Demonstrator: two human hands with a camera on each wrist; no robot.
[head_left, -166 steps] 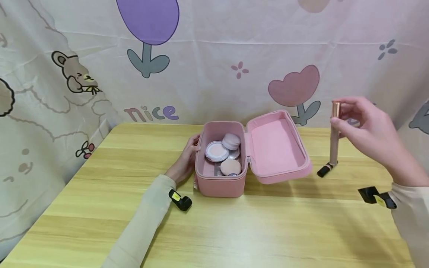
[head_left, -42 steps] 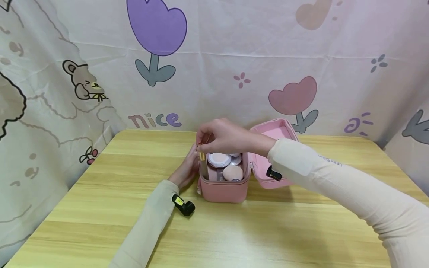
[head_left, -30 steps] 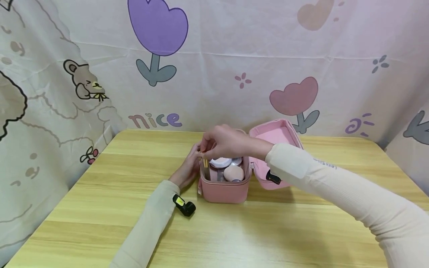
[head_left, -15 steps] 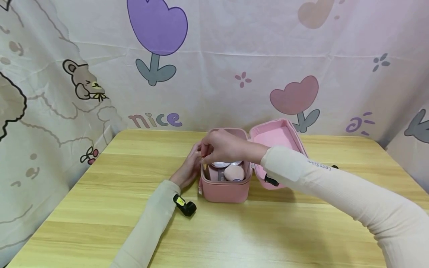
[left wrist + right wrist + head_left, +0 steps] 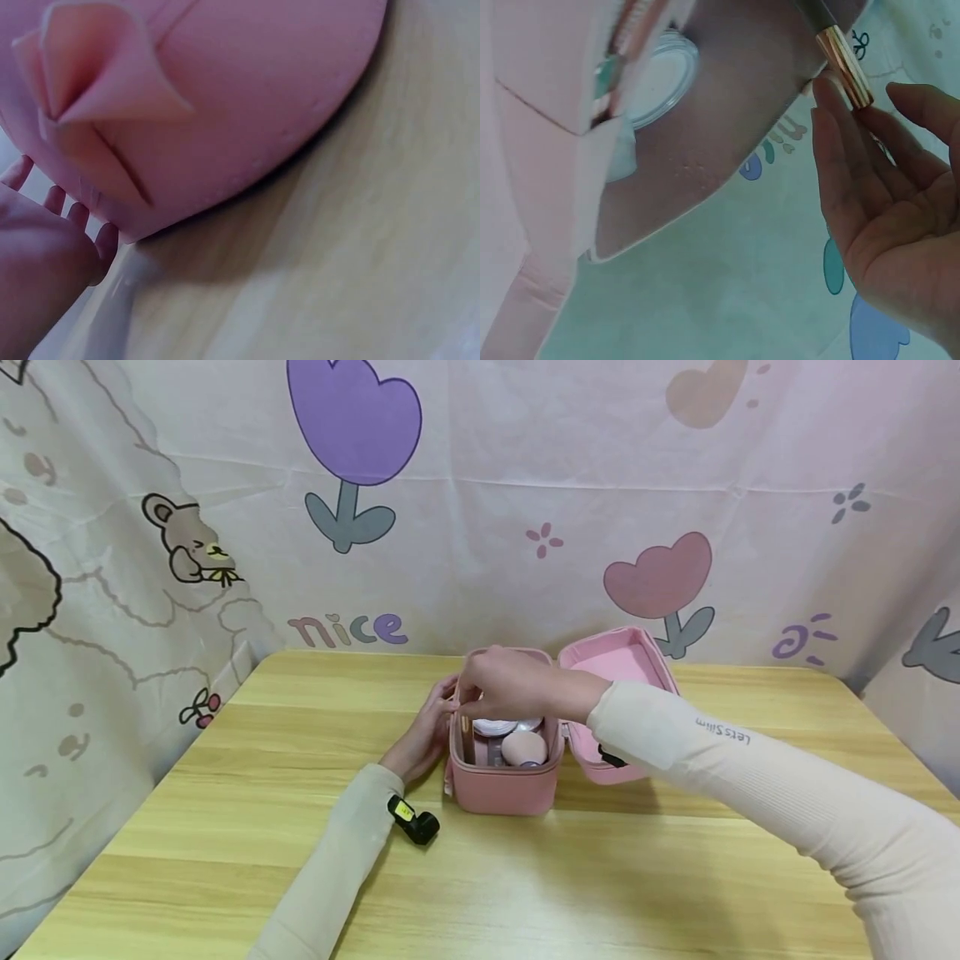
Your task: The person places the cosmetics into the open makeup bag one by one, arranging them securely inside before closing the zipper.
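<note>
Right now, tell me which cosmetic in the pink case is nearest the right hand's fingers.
The slim tube with the gold end, beside those fingers; the white-rimmed compact and beige round item sit farther off.

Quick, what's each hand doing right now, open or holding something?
Left hand: open, resting against the pink case.
Right hand: open, right beside the gold-ended tube; whether it touches the tube can't be told.

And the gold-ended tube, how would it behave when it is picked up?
The tube may roll if laid flat, since it looks slim and round. Its gold end could be slippery, being shiny. It is probably stiff, as it looks straight.
</note>
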